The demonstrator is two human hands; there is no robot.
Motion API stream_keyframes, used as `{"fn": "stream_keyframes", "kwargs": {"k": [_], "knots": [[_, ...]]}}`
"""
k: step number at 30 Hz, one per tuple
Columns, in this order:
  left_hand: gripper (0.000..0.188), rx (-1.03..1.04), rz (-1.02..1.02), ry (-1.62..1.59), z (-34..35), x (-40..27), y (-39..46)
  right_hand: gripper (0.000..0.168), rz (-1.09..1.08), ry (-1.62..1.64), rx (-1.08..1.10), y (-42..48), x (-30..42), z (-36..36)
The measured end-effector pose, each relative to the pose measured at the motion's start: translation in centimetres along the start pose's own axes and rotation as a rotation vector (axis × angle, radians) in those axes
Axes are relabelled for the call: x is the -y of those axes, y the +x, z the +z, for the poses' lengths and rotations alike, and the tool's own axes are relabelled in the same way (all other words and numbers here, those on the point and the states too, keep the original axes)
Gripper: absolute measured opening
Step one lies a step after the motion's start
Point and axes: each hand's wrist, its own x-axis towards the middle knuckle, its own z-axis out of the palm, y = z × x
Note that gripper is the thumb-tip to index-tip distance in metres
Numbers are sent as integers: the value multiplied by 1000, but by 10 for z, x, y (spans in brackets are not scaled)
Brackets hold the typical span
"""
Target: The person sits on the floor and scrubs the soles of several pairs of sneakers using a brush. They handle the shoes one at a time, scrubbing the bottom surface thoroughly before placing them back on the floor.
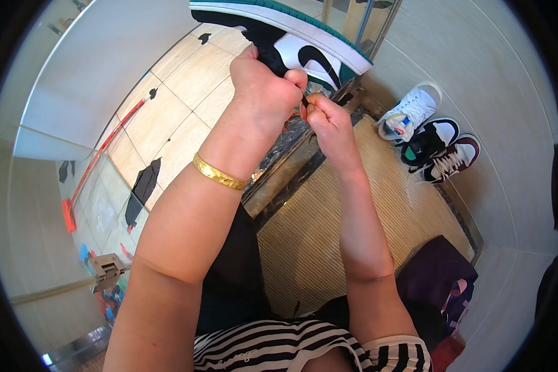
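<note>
A black, white and green Nike sneaker [302, 51] is up at the top of the view, on its side with its white midsole and green outsole facing up and away. My left hand [267, 86], below a gold bracelet [219, 173], grips the shoe at its black upper. My right hand [329, 128] is closed with thumb and finger pinching a short black strip [305, 101], apparently a shoelace, which runs taut to my left hand. Its other end is hidden behind my left fingers.
Several sneakers [430, 137] stand by the wall at right, on a ribbed beige mat [307, 242]. A marble sill [279, 179] borders it. Left lie a red-handled tool [100, 151] and dark scraps [142, 188], near a glass-panel hinge [107, 269]. A dark purple fabric item [435, 274] lies lower right.
</note>
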Motion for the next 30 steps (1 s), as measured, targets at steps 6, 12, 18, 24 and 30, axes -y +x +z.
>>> {"fn": "stream_keyframes", "kwargs": {"k": [6,12,18,24,30], "knots": [[22,-46,-2,-39,-2,-12,2,13,53,70,88,-1,-13,2],[23,-23,35,-102,-7,-32,16,11,146,129,83,-13,-55,1],[24,-57,57,-93,-8,-35,18,10,261,99,112,-28,-96,-4],[27,-35,95,-58,-8,-38,21,10,139,5,134,-37,-117,-8],[22,-43,103,115,-13,-31,27,14,-29,-292,164,-56,-151,-19]]}}
